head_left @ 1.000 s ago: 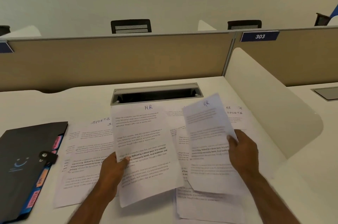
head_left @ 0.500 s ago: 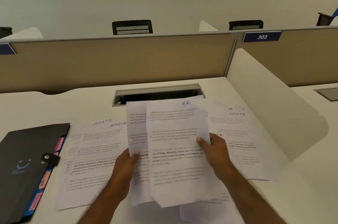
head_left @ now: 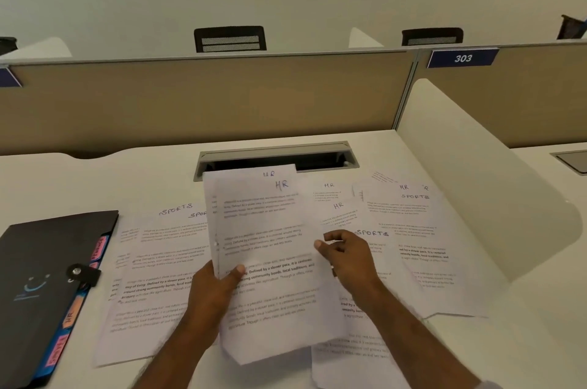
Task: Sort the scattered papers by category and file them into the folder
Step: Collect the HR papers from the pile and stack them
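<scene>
My left hand [head_left: 214, 290] holds two stacked sheets marked HR [head_left: 270, 249] by their left edge, thumb on top, lifted over the desk's middle. My right hand [head_left: 347, 257] hovers just right of those sheets with its fingers loosely curled, holding nothing. A pile marked SPORTS [head_left: 158, 264] lies on the left. More sheets marked HR and SPORTS [head_left: 413, 230] lie scattered on the right, partly under my right hand. The black folder [head_left: 35, 293] lies closed at the far left, with coloured tabs along its right edge.
The white desk [head_left: 95, 179] has an open cable slot [head_left: 276, 157] behind the papers. A curved white divider [head_left: 476, 172] bounds the right side, and a beige partition [head_left: 206, 103] runs along the back, with chair backs behind it.
My right hand carried its HR sheet left onto the sheet in my left hand, then let go and drew back to the right. The left hand now holds both sheets.
</scene>
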A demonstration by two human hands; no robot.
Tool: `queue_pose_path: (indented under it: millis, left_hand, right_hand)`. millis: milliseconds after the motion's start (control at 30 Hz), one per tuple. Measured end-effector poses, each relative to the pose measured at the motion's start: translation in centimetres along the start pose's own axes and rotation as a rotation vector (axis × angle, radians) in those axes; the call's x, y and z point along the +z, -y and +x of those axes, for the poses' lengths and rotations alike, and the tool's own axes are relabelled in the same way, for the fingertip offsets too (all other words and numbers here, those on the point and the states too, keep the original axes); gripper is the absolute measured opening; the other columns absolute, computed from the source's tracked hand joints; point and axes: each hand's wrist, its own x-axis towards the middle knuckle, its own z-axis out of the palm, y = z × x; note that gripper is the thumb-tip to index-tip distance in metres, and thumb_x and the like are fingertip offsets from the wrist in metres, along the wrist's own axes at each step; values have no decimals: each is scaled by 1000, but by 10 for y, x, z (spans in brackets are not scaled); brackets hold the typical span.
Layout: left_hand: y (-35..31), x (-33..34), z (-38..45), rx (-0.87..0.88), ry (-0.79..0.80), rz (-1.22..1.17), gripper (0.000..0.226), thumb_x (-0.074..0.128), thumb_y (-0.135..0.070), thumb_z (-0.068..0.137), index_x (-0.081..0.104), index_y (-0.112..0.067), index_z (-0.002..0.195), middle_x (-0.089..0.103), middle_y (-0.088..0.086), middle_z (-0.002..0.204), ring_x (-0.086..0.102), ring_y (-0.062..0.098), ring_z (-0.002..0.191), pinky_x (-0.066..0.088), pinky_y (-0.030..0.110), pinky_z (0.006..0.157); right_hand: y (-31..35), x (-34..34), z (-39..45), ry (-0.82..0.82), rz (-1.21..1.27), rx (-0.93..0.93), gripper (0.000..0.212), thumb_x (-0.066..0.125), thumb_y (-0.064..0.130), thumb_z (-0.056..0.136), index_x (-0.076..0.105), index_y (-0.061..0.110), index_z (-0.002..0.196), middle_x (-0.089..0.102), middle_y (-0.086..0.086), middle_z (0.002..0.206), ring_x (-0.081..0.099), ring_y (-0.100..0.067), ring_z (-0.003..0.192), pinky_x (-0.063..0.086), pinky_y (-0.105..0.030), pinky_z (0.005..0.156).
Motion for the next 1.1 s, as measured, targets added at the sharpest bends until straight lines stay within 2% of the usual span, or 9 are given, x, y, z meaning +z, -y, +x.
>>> queue_pose_path:
  millis: [100, 200, 300, 433, 567, 733, 833, 967, 1100]
  left_hand:
    - [-1, -9, 8, 7, -50, 4, 29, 68, -18, 88, 63, -13, 116, 73, 3, 95, 72, 24, 80, 59, 34, 63]
    - [-2, -18, 16, -5, -77, -26, 30, 66, -15, 89, 61, -11, 119, 72, 4, 96, 70, 25, 83, 57, 34, 67]
    - [-3, -23, 22, -20, -96, -58, 26, 64, -13, 91, 61, -13, 116, 71, 2, 92, 69, 24, 82, 56, 32, 63]
    - [-1, -26, 29, -26, -110, -73, 26, 62, -13, 91, 60, -15, 117, 70, 1, 93, 69, 23, 82, 55, 31, 63]
    - [5, -31, 35, -34, -118, -36, 33, 62, -15, 92, 58, -13, 124, 69, 2, 98, 67, 25, 86, 54, 36, 70]
    - [5, -31, 39, -45, -108, -27, 32, 61, -14, 92, 57, -15, 124, 68, -1, 96, 66, 23, 86, 54, 35, 68]
    - [4, -29, 42, -55, -104, -28, 33, 61, -13, 92, 57, -15, 125, 68, -1, 97, 67, 24, 88, 54, 36, 70]
    - [6, -29, 47, -68, -104, -31, 30, 62, -14, 92, 58, -17, 122, 69, 0, 99, 68, 25, 87, 55, 35, 68]
    - [9, -31, 52, -77, -109, -28, 33, 62, -14, 91, 58, -16, 124, 70, 0, 100, 68, 25, 89, 54, 37, 73]
  right_hand:
    - [-14, -17, 18, -65, -219, -51, 24, 70, 30, 86, 64, 16, 105, 70, -2, 92, 67, -21, 89, 53, -27, 73]
    - [-34, -40, 34, -134, -645, -101, 50, 64, 38, 89, 53, 16, 132, 58, -3, 134, 51, -22, 127, 40, -32, 102]
    - [-52, -44, 34, 39, -980, -60, 73, 50, 56, 91, 31, 18, 149, 27, -4, 158, 17, -24, 148, 21, -41, 118]
    - [-64, -17, 13, 229, -1107, -139, 77, 41, 63, 90, 19, 24, 153, 7, -3, 163, 3, -22, 150, 9, -41, 120]
    - [-51, 3, 9, 239, -1146, -214, 68, 42, 57, 93, 29, 22, 150, 25, -4, 158, 19, -24, 146, 16, -41, 117]
    - [-26, -8, 60, -26, -916, -203, 48, 59, 41, 91, 53, 18, 132, 58, -4, 131, 53, -23, 120, 40, -39, 103]
    - [-16, -21, 96, -182, -882, 3, 53, 63, 39, 88, 50, 11, 132, 57, -10, 129, 51, -29, 120, 41, -43, 101]
    - [-17, -23, 125, -138, -984, 232, 73, 72, 47, 78, 40, 10, 133, 49, -13, 133, 45, -32, 125, 37, -46, 102]
    - [-27, -20, 131, -133, -922, 177, 61, 75, 34, 79, 49, 15, 131, 59, -7, 126, 50, -30, 120, 34, -44, 101]
